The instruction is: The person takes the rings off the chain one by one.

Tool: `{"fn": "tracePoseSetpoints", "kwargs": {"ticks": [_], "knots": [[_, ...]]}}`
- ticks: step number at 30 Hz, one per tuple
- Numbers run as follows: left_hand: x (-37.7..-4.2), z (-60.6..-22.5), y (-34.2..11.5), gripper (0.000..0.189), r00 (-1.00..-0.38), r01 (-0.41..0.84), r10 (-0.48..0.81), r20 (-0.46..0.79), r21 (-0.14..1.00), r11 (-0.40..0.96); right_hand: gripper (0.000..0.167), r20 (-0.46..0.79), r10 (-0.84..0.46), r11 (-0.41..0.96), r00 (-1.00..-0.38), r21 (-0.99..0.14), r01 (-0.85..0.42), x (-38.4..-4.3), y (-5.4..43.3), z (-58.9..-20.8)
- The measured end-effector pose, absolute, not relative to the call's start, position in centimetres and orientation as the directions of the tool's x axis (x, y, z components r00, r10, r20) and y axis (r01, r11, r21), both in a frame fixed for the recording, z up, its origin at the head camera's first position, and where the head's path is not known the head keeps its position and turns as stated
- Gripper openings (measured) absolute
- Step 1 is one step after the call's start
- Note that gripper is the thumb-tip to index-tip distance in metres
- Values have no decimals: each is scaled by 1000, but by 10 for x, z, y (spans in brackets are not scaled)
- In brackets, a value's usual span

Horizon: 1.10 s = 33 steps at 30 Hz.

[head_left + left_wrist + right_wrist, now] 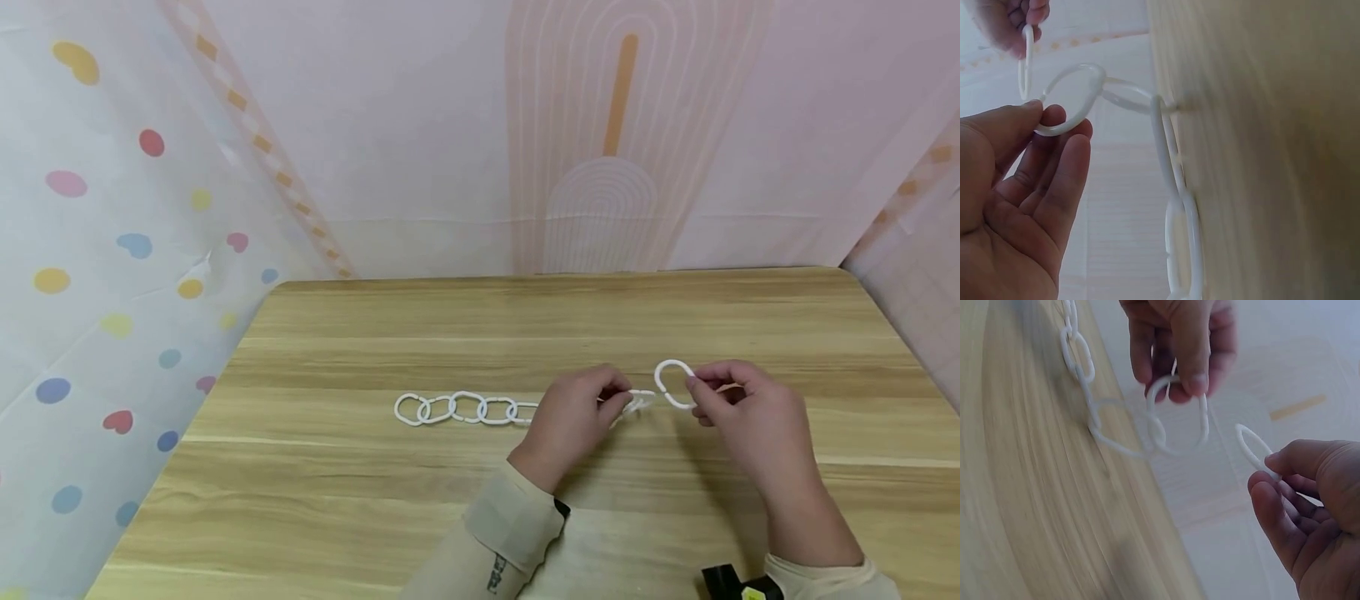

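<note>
Left hand (573, 412) pinches the chain's end link (1066, 100), lifting it off the worktop (525, 333); right hand (750, 417) pinches a loose white ring (672, 384) just beside it, opening turned toward the link.

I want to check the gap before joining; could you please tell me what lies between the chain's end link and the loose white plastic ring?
Nothing: the head view shows only bare wooden table between the chain's end link and the loose white plastic ring.

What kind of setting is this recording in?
Probably an indoor tabletop recording corner: a light wooden table with a white plastic ring chain, closed in by a pastel dotted sheet and pink arch-patterned backdrop.
</note>
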<state>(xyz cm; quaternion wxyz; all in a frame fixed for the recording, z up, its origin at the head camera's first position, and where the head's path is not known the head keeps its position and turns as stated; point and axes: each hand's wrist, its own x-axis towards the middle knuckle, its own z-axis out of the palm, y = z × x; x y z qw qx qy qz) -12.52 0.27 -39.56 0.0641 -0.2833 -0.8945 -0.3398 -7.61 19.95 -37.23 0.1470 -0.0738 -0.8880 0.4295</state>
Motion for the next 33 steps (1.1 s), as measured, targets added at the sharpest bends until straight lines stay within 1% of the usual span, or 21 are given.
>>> {"fn": "tracePoseSetpoints", "kwargs": {"ticks": [3, 7, 11, 14, 21, 33], "knots": [[-126, -395, 1, 5, -839, 536, 452, 303, 600, 594, 19, 176, 270, 600, -947, -799, 23, -77, 205, -373], [-127, -393, 0, 5, -842, 531, 449, 299, 610, 588, 18, 174, 274, 613, -946, -789, 32, -78, 212, -375], [-127, -392, -1, 5, -846, 525, 445, 295, 612, 592, 19, 223, 278, 674, -934, -738, 25, -78, 221, -377], [-127, -392, -1, 5, -850, 516, 443, 286, 625, 586, 20, 227, 293, 709, -929, -703, 52, -76, 232, -378], [-127, -392, -1, 5, -857, 498, 439, 270, 653, 571, 28, 131, 350, 695, -927, -700, 164, -76, 257, -384], [-127, -391, -1, 4, -864, 488, 429, 264, 653, 579, 31, 89, 324, 699, -942, -693, 175, -81, 269, -404]]}}
